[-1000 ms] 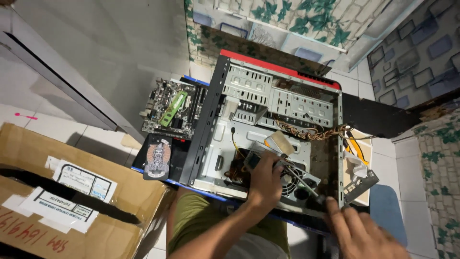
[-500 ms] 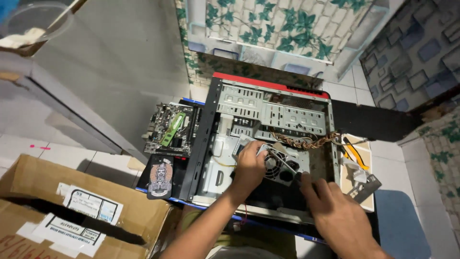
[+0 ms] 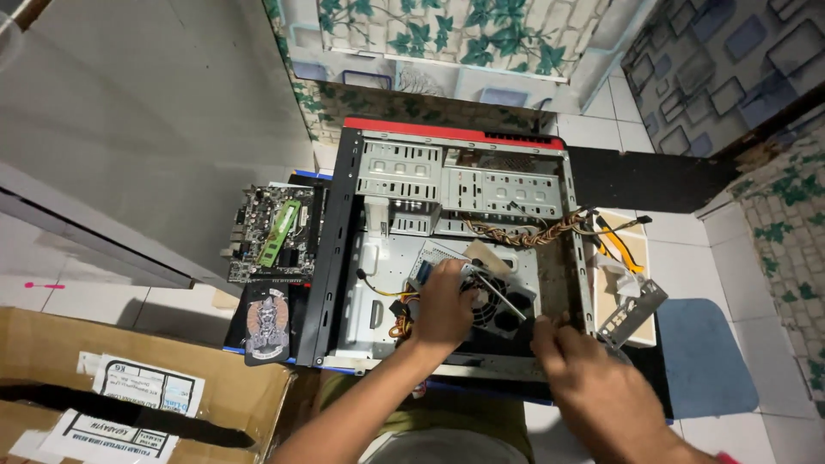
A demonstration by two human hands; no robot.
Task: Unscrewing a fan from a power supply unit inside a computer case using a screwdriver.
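Note:
An open computer case point(image 3: 344, 232) lies on its side on the floor, red front edge away from me. My left hand point(image 3: 443, 305) reaches into its lower part and rests on the power supply with a round fan point(image 3: 498, 305). My right hand point(image 3: 584, 378) grips the handle of a screwdriver whose metal shaft point(image 3: 498, 295) runs up and left across the fan toward my left hand's fingers. A braided bundle of cables point(image 3: 524, 232) hangs across the case above the fan.
A motherboard with a green memory stick point(image 3: 271, 232) lies left of the case, a dark card point(image 3: 265, 322) below it. A cardboard box point(image 3: 129, 387) sits at the lower left. Yellow-handled pliers point(image 3: 619, 245) and a metal plate point(image 3: 634, 311) lie right of the case, beside a blue mat point(image 3: 700, 352).
The view has shifted, so the case sits more centred. My left hand stays on the power supply; my right hand has come closer in with the screwdriver.

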